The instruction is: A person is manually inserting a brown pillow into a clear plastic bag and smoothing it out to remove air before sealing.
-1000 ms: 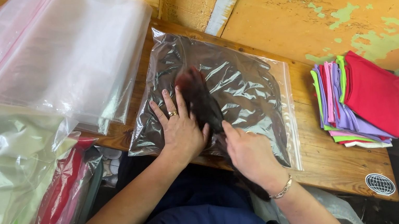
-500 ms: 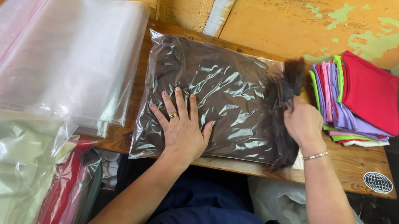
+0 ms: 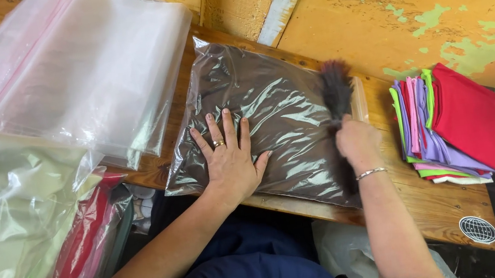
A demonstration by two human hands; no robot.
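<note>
The clear bag with dark cloth inside lies flat on the wooden table, right in front of us. Our left hand is spread open, palm down, fingers fanned, pressing on the bag's near-left part. Our right hand sits at the bag's right edge, closed round a dark brush-like thing whose frayed tip sticks up past the knuckles, away from us — can't tell exactly what it is, poss. a cloth end or a small brush.

Step in hand, as we judge it: flattening the filled bag and working along its right-hand edge, prob. the opening. The next move calls for the left palm kept down so the slick plastic doesn't slide, and the right hand run evenly along that edge w/o bunching the film.

Just right of the right hand, apart from the bag, sits a stack of folded cloths — red on top, with purple, pink, green edges. Beyond and left of the left hand lies a pile of empty clear bags. Nearer on the left, more bagged cloth in red and green.
</note>
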